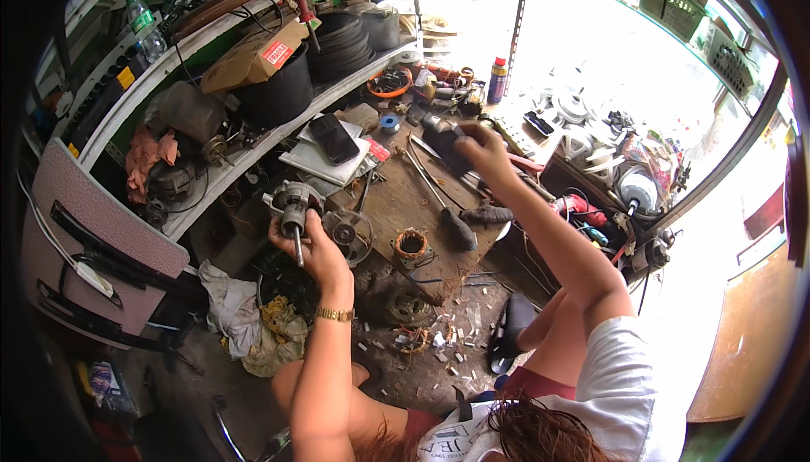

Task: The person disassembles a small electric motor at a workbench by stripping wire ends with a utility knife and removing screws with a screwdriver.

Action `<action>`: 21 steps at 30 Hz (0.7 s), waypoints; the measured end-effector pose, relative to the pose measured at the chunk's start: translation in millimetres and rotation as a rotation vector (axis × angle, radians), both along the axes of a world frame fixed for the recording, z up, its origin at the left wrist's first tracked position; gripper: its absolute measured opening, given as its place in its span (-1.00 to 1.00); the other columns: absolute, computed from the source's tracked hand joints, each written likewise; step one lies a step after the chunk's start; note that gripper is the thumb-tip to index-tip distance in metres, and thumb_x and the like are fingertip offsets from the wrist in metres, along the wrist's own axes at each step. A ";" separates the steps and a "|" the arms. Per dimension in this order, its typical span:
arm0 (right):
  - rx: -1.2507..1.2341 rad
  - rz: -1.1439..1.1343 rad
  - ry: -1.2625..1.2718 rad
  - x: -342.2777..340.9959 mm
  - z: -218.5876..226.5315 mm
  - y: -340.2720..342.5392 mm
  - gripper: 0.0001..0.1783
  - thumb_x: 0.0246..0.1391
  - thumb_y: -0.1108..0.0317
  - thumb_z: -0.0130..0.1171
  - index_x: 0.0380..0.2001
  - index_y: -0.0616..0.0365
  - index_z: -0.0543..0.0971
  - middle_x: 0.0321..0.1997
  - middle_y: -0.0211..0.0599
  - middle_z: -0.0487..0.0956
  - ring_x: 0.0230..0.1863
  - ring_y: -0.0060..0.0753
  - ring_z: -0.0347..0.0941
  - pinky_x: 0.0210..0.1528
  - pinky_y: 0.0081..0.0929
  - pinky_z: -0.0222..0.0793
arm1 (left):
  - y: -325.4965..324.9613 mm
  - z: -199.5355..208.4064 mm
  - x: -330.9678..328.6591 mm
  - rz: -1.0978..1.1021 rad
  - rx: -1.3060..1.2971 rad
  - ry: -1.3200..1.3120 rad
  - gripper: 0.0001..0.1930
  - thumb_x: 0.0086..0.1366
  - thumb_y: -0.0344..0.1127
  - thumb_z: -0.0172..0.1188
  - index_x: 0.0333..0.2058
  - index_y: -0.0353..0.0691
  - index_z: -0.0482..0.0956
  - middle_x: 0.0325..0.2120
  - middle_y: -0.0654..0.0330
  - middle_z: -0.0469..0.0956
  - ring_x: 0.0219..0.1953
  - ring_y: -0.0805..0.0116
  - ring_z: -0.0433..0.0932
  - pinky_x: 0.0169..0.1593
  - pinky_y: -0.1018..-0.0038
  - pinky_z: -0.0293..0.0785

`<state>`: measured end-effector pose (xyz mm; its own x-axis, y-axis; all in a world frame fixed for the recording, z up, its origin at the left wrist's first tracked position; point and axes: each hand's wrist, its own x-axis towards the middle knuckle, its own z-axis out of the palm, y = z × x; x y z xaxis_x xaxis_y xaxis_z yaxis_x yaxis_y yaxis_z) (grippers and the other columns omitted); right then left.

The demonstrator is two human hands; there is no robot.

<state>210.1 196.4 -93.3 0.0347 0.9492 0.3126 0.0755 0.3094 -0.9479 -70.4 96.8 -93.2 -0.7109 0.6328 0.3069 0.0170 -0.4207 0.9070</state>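
Note:
My left hand (316,247) is closed around a small electric motor end housing (295,200) with a long metal shaft pointing down toward me. Over the far part of the low wooden bench, my right hand (488,151) grips a dark, blocky thing (451,151); its exact kind is unclear. A stator with copper windings (411,245) sits at the bench's near edge. Between the hands lies a screwdriver (456,227) with a thick black handle. A round metal motor cover (348,234) rests beside my left hand.
A phone (334,140) lies on a white box at the bench's far left. Behind it stand a blue spool (389,123), an orange bowl (389,82) and a spray can (497,81). Shelving (245,158) borders the left; white fan parts (582,116) crowd the right. Scraps litter the floor.

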 end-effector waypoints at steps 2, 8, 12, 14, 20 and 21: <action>-0.001 -0.241 -0.148 8.7 -20.1 58.3 -0.48 -0.07 0.28 0.27 -0.04 0.36 0.50 -0.19 -0.05 0.60 -0.19 -0.28 0.55 -0.12 -0.35 0.47 | -6.5 -1.8 -8.6 -0.049 -0.073 -0.085 -0.43 0.34 -0.34 0.16 0.23 -0.18 0.10 0.07 0.07 0.37 0.03 0.30 0.41 0.09 0.34 0.37; -0.020 -0.422 -0.475 -32.9 -59.7 174.8 -0.43 -0.16 0.26 0.32 -0.10 0.33 0.38 -0.17 0.15 0.58 -0.07 0.11 0.54 0.02 -0.15 0.42 | -4.2 -15.9 -17.1 -0.179 -0.106 -0.249 -0.35 0.32 -0.23 0.19 0.31 -0.01 0.11 -0.01 0.21 0.49 -0.05 0.42 0.47 -0.03 0.44 0.46; -0.016 -0.465 -0.485 -81.7 -81.2 213.8 -0.44 -0.09 0.42 0.37 -0.10 0.30 0.27 -0.16 0.25 0.56 -0.05 0.25 0.52 -0.03 -0.03 0.41 | -11.9 -20.6 -25.2 -0.242 -0.153 -0.307 -0.52 0.31 -0.16 0.21 0.13 -0.16 0.32 -0.04 0.23 0.50 -0.11 0.45 0.49 -0.10 0.43 0.50; -0.067 -0.470 -0.440 -89.5 -91.7 218.6 -0.46 -0.06 0.46 0.33 -0.10 0.32 0.24 -0.21 0.30 0.56 -0.09 0.31 0.52 -0.06 0.00 0.42 | -15.0 -19.3 -27.3 -0.243 -0.123 -0.227 -0.56 0.33 -0.16 0.19 0.11 -0.15 0.34 -0.04 0.26 0.48 -0.09 0.46 0.47 -0.08 0.44 0.48; 0.108 -0.654 -0.559 -86.1 -94.2 209.3 -0.25 -0.06 0.44 0.32 0.17 0.33 0.18 0.12 0.22 0.37 0.08 0.25 0.40 0.07 -0.09 0.39 | -5.8 -8.0 -16.3 -0.260 -0.024 -0.081 -0.41 0.36 -0.34 0.13 0.26 -0.05 0.05 0.02 0.18 0.41 0.04 0.37 0.40 0.10 0.39 0.36; 0.155 -0.604 -0.537 -89.9 -81.9 199.6 -0.16 -0.07 0.43 0.33 0.26 0.28 0.15 0.22 0.13 0.25 0.14 0.18 0.33 0.12 -0.15 0.36 | -4.5 -5.9 -12.7 -0.246 -0.007 -0.032 -0.42 0.35 -0.35 0.14 0.25 -0.10 0.06 0.02 0.15 0.38 0.03 0.38 0.38 0.12 0.39 0.32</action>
